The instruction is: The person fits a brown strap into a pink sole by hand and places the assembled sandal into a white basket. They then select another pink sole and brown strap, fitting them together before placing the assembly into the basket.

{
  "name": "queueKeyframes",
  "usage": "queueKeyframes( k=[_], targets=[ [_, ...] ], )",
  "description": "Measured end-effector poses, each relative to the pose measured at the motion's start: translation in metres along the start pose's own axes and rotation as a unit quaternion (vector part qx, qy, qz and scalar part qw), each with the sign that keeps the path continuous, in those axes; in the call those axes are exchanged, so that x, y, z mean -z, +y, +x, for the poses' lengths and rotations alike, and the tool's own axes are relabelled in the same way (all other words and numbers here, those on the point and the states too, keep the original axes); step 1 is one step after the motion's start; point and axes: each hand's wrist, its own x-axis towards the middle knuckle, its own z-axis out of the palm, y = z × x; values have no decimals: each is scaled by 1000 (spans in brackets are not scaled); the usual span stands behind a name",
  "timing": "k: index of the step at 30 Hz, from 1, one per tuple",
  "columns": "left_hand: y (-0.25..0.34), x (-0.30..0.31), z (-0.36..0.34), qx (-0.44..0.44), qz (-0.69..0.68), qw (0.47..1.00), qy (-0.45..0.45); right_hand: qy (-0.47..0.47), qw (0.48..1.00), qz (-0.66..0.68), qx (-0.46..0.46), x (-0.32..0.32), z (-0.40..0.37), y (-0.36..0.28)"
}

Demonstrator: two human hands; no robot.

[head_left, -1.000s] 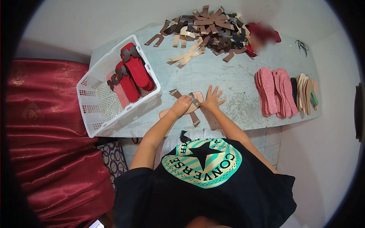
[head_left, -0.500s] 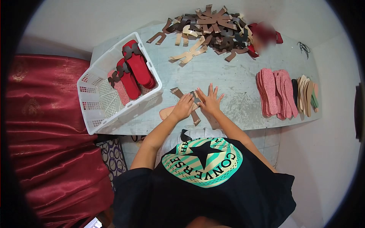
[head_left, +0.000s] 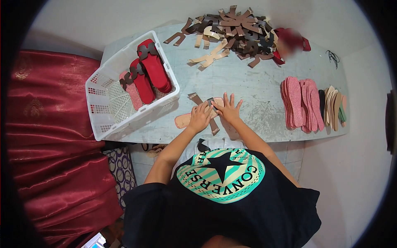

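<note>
A tan shoe sole (head_left: 183, 121) lies slantwise on the table with a pink edge. Beneath it crosses a brown strap (head_left: 194, 98), whose ends stick out above and below the sole. A dark strap end (head_left: 211, 101) is laid over the sole's upper face. My left hand (head_left: 200, 118) rests on the middle of the sole, fingers extended and lying over it. My right hand (head_left: 230, 110) is at the sole's right end with its fingers spread, the thumb reaching toward the strap end. Part of the sole is hidden under both hands.
A white plastic basket (head_left: 177, 89) at the left holds red slippers (head_left: 156, 73) with brown straps. Cut straps (head_left: 240, 25) are heaped at the back. Pink soles (head_left: 294, 101) and other soles (head_left: 333, 107) line the right side, with black cord (head_left: 332, 58) behind.
The camera view has shifted slightly. My left hand has drawn back a little, so more of the sole and its right end show. The dark strap end lies nearer the sole's upper edge.
</note>
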Motion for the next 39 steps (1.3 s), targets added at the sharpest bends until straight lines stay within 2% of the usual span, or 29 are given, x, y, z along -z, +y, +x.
queueKeyframes(
  k=[4,6,8,13,16,19,24,28,30,34,36,39],
  targets=[
    [3,-12,-9,22,-8,1000,-11,-12,1000,-12,3,0,1,2],
    [7,-18,-12,70,-28,996,-49,-27,1000,-16,2,3,2,1],
    [5,-14,-17,56,-45,996,-60,-68,996,-49,0,7,3,0],
    [11,4,-27,18,-89,993,-74,-78,996,-45,3,10,5,1],
    [19,6,-33,-4,-94,995,-39,-78,996,-37,1,11,5,0],
    [27,6,-36,14,-127,992,-4,-92,995,-42,-6,14,5,-1],
    [35,0,-39,61,-81,995,20,-107,993,-49,-11,15,7,-3],
    [39,0,-40,52,-107,991,66,-117,992,-54,-14,17,7,-3],
    [42,3,-41,68,-15,995,78,-121,991,-56,-15,17,8,-3],
    [41,8,-39,45,-2,995,93,-124,991,-53,-15,15,8,-2],
    [41,10,-35,70,-8,990,123,-125,991,-54,-16,16,8,-2],
    [36,15,-33,74,-17,990,117,-130,990,-47,-21,18,8,-4]
  ],
)
